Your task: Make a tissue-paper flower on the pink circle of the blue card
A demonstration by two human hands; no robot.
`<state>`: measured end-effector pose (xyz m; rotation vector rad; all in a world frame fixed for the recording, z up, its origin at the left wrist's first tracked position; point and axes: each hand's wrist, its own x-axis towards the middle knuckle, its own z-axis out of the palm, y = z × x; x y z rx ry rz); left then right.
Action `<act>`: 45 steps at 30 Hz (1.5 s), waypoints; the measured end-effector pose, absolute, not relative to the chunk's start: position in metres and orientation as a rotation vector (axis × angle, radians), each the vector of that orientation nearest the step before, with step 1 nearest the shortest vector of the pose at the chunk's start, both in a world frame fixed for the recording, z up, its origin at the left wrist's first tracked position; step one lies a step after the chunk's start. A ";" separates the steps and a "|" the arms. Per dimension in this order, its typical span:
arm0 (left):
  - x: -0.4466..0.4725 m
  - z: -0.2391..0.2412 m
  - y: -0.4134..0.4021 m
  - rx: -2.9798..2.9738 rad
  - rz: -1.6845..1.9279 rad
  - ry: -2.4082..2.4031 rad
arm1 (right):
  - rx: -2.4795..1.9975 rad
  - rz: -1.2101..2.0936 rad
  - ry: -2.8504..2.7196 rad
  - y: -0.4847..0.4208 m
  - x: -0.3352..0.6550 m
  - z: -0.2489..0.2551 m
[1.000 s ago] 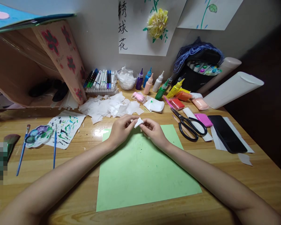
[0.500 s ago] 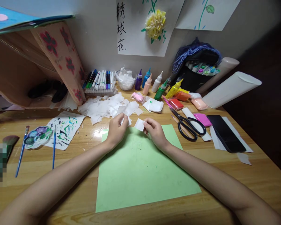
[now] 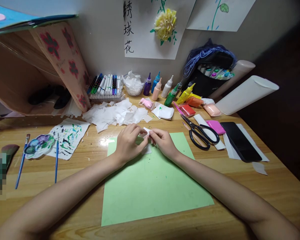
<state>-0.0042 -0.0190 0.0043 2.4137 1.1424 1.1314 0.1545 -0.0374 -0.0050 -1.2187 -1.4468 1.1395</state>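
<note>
Above the far part of a green sheet of paper (image 3: 155,193), my two hands meet. My right hand (image 3: 164,143) pinches a small white paper piece (image 3: 146,130) between thumb and fingertips. My left hand (image 3: 130,141) is curled from the other side, its fingertips at that same piece. A second white paper piece (image 3: 147,150) shows below my left thumb, apparently in that hand; its hold is partly hidden. Just beyond the hands lies a loose pile of torn white paper (image 3: 115,113).
Paint bottles (image 3: 170,95), a glass bowl of white scraps (image 3: 133,85) and markers (image 3: 106,85) line the wall. Black-handled scissors (image 3: 200,133) and a phone (image 3: 240,141) lie right. Brushes (image 3: 56,160) and a painted paper (image 3: 68,140) lie left.
My left hand has moved right and its fingers now reach the paper piece in my right hand. That piece has turned and looks narrower. A second piece now shows under my left thumb.
</note>
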 end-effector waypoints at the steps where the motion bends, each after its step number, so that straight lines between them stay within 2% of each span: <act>1: -0.004 0.003 -0.018 2.409 1.135 1.161 | -1.218 1.139 -1.454 -0.038 0.154 -0.005; 21: -0.004 0.002 -0.015 1.985 1.055 1.222 | -1.235 1.133 -1.551 -0.037 0.154 -0.006; 45: -0.004 0.002 -0.015 1.966 1.038 1.209 | -1.276 1.121 -1.550 -0.038 0.154 -0.007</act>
